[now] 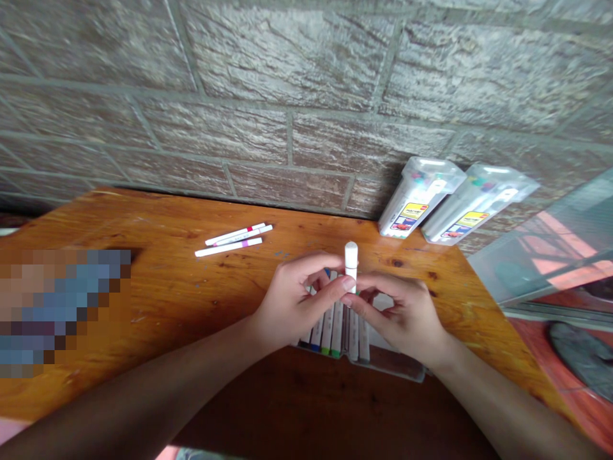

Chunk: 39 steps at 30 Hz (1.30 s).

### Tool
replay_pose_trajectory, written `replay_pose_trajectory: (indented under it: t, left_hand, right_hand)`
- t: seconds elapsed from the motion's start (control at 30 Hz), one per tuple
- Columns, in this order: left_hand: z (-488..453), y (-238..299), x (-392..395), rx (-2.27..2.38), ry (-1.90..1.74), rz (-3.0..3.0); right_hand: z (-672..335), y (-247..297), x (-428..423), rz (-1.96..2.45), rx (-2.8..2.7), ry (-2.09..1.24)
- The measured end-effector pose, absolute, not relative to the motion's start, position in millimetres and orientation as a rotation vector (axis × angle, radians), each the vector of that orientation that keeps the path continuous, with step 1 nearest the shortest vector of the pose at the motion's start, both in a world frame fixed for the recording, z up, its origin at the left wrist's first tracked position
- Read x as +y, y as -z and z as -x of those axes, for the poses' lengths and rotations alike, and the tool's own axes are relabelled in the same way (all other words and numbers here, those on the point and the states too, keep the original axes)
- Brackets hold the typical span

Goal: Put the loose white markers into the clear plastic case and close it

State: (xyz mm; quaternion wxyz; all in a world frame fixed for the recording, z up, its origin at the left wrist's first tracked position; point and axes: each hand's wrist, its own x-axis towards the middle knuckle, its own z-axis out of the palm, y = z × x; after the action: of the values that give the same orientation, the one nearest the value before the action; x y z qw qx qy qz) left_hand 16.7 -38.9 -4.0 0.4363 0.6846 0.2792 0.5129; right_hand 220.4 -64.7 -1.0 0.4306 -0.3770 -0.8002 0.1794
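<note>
A white marker (351,257) stands upright between my hands, above an open clear case of markers. My left hand (299,291) pinches it between thumb and fingers. From the other side, my right hand (397,306) also has its thumb and fingertips closed at the marker's lower part. Beneath them, several white markers (327,329) with blue and green ends lie side by side in the case (395,368). My hands cover part of the case and the far ends of those markers.
Three thin white markers (228,248) with red, pink and purple bands lie on the wooden table (167,287). Two clear plastic marker cases (414,198) stand at the back right against the stone wall (249,128). A blurred-out patch (57,313) covers the left side.
</note>
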Motion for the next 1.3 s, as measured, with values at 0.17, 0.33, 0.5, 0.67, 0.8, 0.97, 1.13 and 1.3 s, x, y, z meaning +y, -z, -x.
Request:
replay_pose_trajectory:
  t: [0.17, 0.33, 0.5, 0.67, 0.8, 0.97, 1.13, 1.3]
  left_hand:
    - [-19, 8, -34, 0.724, -1.227, -1.603]
    - [-19, 12, -30, 0.708, -1.135, -1.553]
    - [-17, 11, -31, 0.773, -1.089, -1.538]
    - [-16, 9, -34, 0.781, -1.04, -1.546]
    - [-16, 9, -35, 0.768, -1.053, -1.522]
    - [-15, 10, -34, 0.768, -1.049, -1.569]
    - [-14, 11, -34, 0.767, -1.066, -1.608]
    - [-14, 10, -33, 0.772, -1.071, -1.668]
  right_hand:
    - [-216, 5, -67, 0.963, -1.835, -0.888]
    - [-213, 1, -61, 0.939, -1.508, -1.293]
    - [-216, -9, -55, 1.032, -1.107, -1.511]
    - [-219, -18, -51, 1.128, -0.851, -1.704]
    - [-218, -21, -49, 1.138, -0.721, -1.764]
    - [-217, -26, -48, 1.143, -0.578, -1.773]
    - [-216, -28, -47, 1.139, -0.549, -1.779]
    - [-216, -28, -45, 1.096, -0.559, -1.78]
